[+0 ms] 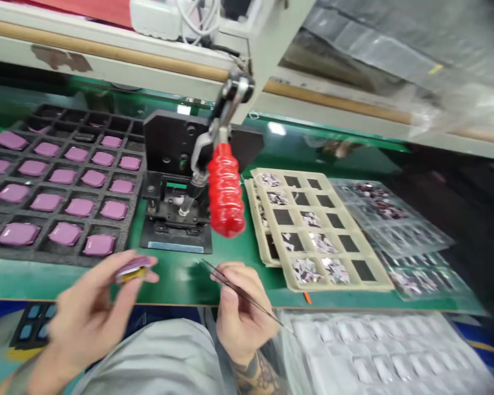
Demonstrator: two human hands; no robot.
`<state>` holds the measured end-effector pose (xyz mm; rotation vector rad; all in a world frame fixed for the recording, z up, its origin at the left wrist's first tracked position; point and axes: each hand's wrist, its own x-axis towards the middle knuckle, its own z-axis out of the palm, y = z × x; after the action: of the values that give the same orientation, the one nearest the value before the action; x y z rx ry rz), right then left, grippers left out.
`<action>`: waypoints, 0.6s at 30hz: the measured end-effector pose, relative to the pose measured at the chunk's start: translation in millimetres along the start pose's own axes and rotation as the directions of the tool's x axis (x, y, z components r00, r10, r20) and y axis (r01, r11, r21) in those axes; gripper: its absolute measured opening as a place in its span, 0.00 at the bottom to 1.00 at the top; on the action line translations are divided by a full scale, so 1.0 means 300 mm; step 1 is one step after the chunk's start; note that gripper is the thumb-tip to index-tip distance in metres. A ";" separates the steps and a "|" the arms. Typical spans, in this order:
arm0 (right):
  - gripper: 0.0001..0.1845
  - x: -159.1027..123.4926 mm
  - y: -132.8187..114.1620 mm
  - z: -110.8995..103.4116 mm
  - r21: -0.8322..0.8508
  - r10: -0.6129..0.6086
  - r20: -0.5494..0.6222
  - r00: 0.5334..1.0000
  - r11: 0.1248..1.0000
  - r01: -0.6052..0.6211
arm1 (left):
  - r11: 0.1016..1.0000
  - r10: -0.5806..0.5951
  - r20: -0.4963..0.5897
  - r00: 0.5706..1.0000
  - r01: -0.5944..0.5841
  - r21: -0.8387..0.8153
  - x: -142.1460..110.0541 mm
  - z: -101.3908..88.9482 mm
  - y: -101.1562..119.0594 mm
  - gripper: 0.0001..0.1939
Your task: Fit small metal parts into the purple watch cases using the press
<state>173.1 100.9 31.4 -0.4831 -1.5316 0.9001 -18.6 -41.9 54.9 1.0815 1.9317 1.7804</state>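
My left hand (94, 307) pinches a small pink-topped part (134, 265) with a yellowish underside, just in front of the grey foam tray (72, 257). Similar pink-covered parts (20, 233) fill many of that tray's compartments. Thin metal tweezers (247, 296) are gripped in my right hand (242, 310), their tips pointing up and left toward the black fixture. The black toggle-clamp fixture (177, 233) stands between and beyond my hands, its red ribbed handle (226, 192) hanging down at the front. What the pink part is exactly, I cannot tell.
Right of the fixture, stacked cream compartment trays (288, 274) hold small shiny pieces. Clear plastic trays (395, 219) lie farther right. A white blister tray (337, 356) sits below the green table's (177, 274) front edge. Behind runs a shelf edge (107, 63).
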 end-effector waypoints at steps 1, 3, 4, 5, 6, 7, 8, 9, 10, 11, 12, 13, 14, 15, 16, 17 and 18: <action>0.18 0.000 -0.002 0.024 0.041 0.028 -0.012 1.000 0.999 -0.028 | 0.995 -0.013 0.055 0.998 0.019 -0.102 -0.019 0.067 -0.007 0.22; 0.19 0.002 -0.002 0.055 0.071 0.073 0.014 0.997 0.995 -0.073 | 0.970 -0.104 0.171 0.980 0.138 -0.199 -0.012 0.161 -0.030 0.18; 0.18 0.003 0.000 0.064 0.062 0.090 0.056 0.994 0.994 -0.093 | 0.960 -0.138 0.210 0.968 0.183 -0.214 0.003 0.186 -0.042 0.18; 0.18 0.003 0.004 0.069 0.046 0.101 0.106 0.989 0.993 -0.107 | 0.955 -0.156 0.238 0.958 0.209 -0.213 0.016 0.199 -0.052 0.18; 0.18 0.002 0.009 0.071 0.030 0.107 0.151 0.983 0.993 -0.112 | 0.955 -0.159 0.257 0.953 0.215 -0.205 0.026 0.202 -0.061 0.18; 0.18 0.001 0.014 0.072 0.021 0.110 0.181 0.977 0.993 -0.115 | 0.957 -0.158 0.269 0.950 0.214 -0.194 0.031 0.198 -0.068 0.19; 0.18 -0.001 0.019 0.072 0.020 0.111 0.196 0.974 0.993 -0.117 | 0.960 -0.156 0.278 0.948 0.212 -0.184 0.031 0.190 -0.072 0.19; 0.19 -0.004 0.024 0.072 0.022 0.111 0.201 0.973 0.993 -0.118 | 0.961 -0.155 0.288 0.945 0.211 -0.177 0.028 0.182 -0.075 0.19; 0.20 -0.006 0.027 0.072 0.023 0.110 0.198 0.974 0.993 -0.117 | 0.962 -0.155 0.297 0.942 0.212 -0.171 0.022 0.175 -0.076 0.18; 0.20 -0.008 0.029 0.072 0.021 0.111 0.199 0.974 0.993 -0.117 | 0.962 -0.155 0.304 0.940 0.213 -0.168 0.017 0.170 -0.076 0.18; 0.21 -0.008 0.030 0.072 0.019 0.114 0.206 0.972 0.993 -0.120 | 0.963 -0.155 0.309 0.938 0.214 -0.165 0.013 0.167 -0.075 0.18; 0.21 -0.008 0.029 0.072 0.018 0.114 0.216 0.970 0.993 -0.121 | 0.964 -0.152 0.313 0.938 0.211 -0.163 0.010 0.165 -0.075 0.18; 0.21 -0.006 0.027 0.073 0.017 0.113 0.226 0.968 0.993 -0.120 | 0.965 -0.147 0.317 0.937 0.206 -0.160 0.009 0.165 -0.075 0.18; 0.21 -0.005 0.025 0.073 0.017 0.112 0.234 0.966 0.993 -0.119 | 0.967 -0.142 0.319 0.937 0.200 -0.159 0.010 0.166 -0.075 0.18; 0.20 -0.003 0.022 0.074 0.017 0.116 0.239 0.964 0.992 -0.123 | 0.968 -0.138 0.322 0.936 0.197 -0.158 0.011 0.166 -0.075 0.18; 0.20 -0.001 0.019 0.076 0.019 0.125 0.240 0.963 0.991 -0.134 | 0.967 -0.136 0.326 0.935 0.197 -0.161 0.013 0.166 -0.074 0.18; 0.19 -0.001 0.016 0.077 0.026 0.140 0.235 0.962 0.988 -0.150 | 0.965 -0.135 0.329 0.934 0.199 -0.168 0.015 0.166 -0.074 0.18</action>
<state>149.8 97.6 28.4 -0.4756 -1.7011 1.1337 4.5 -1.8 25.8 1.0255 1.5689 1.5599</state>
